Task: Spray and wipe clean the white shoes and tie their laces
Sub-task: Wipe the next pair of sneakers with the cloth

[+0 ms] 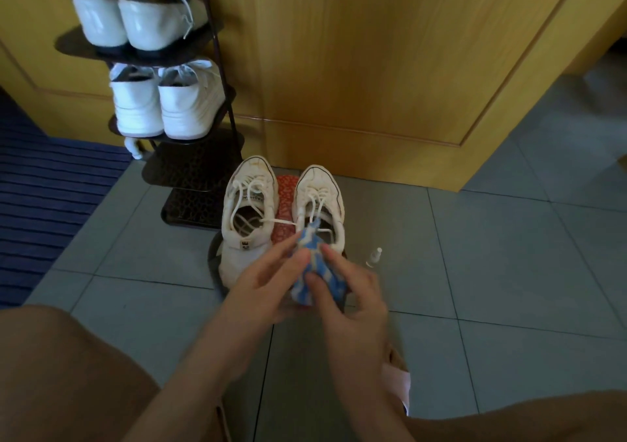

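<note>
wipe step looks in hand. left hand point(268, 282) and right hand point(353, 292) both pinch the bunched cloth point(317, 272) over the white shoes point(249, 204) on the tray point(213, 258). laces point(242, 200) loose. spray bottle point(374, 257) just beside. next move probably calls for pressing cloth onto an upper.

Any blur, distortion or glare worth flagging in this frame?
Head view: the left hand, right hand and cloth are motion-blurred; the wide lens bows the wooden door panel lines; light is dim and bluish, with soft sheen on the top-shelf shoes; the floor shoes look fairly sharp.
</note>
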`<state>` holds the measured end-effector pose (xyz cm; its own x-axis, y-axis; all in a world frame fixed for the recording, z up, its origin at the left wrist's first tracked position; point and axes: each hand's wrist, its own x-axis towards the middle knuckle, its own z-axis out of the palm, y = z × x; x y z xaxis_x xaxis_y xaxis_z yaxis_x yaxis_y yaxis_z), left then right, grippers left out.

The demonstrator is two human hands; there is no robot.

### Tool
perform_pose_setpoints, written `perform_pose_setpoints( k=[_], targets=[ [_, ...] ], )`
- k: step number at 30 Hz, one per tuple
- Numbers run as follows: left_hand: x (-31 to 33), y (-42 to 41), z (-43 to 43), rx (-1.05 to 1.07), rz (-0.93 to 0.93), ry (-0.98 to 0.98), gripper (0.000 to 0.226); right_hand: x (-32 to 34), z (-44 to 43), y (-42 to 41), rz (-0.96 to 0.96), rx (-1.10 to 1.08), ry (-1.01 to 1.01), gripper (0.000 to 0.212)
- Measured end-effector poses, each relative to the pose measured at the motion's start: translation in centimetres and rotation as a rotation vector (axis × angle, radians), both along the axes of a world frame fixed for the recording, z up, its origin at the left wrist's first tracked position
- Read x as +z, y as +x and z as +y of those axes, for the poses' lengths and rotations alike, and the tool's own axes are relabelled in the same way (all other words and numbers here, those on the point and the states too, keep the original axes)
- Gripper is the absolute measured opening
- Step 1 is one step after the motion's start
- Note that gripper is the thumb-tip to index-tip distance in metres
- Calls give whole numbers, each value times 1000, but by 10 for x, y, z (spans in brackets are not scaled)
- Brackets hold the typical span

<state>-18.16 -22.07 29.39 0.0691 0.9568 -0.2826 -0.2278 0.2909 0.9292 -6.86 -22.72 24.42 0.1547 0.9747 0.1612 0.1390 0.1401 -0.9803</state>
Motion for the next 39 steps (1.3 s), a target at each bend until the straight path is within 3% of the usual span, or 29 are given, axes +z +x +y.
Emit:
perform_pose_setpoints(
  k=[4, 7, 11, 13, 16, 20, 25, 31, 39],
  targets=[
    [-11, -7, -4, 205, 44, 31, 32, 8, 14, -5, -87, 241, -49, 38],
    [-20, -14, -1, 308, 94, 45, 18, 12, 39, 7, -63, 220, -153, 40],
    [-40, -20, -4, 314, 209, 17, 24, 7, 77, 2, -517, 176, -360, 101],
    [-48, -20, -6, 312, 228, 6, 24, -4, 92, -5, -658, 181, -397, 109],
    [-54, -18, -6, 324, 248, 26, 20, -13, 99, -4, -758, 152, -325, 95],
    [-68, -5, -4, 325, 281, 18, 26, -17, 87, 18, -606, 137, -143, 62],
    [-82, 30, 6, 333, 356, 59, 35, -30, 86, 46, -532, 142, -154, 21],
    [-97, 54, 28, 328, 490, 210, 39, -34, 80, 55, -359, 184, -149, 4],
    [-101, 57, 76, 392, 475, 304, 35, -44, 80, 75, -232, 272, -142, 6]
  ],
)
